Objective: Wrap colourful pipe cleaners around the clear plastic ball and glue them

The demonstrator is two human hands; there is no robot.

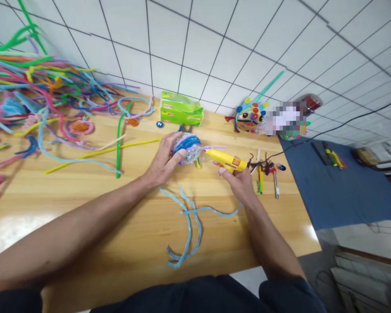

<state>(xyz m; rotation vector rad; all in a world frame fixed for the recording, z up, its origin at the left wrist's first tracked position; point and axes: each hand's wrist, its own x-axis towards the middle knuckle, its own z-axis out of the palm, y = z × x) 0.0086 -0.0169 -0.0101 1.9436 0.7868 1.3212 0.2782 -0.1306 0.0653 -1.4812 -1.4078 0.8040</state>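
Note:
My left hand (165,160) is closed on a round craft piece (193,155), its thumb pressing the top. Blue and purple pipe cleaners cover part of that piece, and clear or silvery material shows on its right. A purple pipe cleaner (217,148) sticks out to the right. In my right hand (239,180) is a yellow glue gun (226,160), fingers wrapped round its handle. The gun's nozzle points left, close to the craft piece; whether it touches I cannot tell. Light blue pipe cleaners (189,226) lie on the table between my forearms.
A heap of coloured pipe cleaners (52,93) fills the far left. A green tissue pack (179,108) stands by the tiled wall. Decorated craft figures (250,116) sit at the back right. A white pen (276,184) lies beyond my right hand. A black cord (342,126) runs right.

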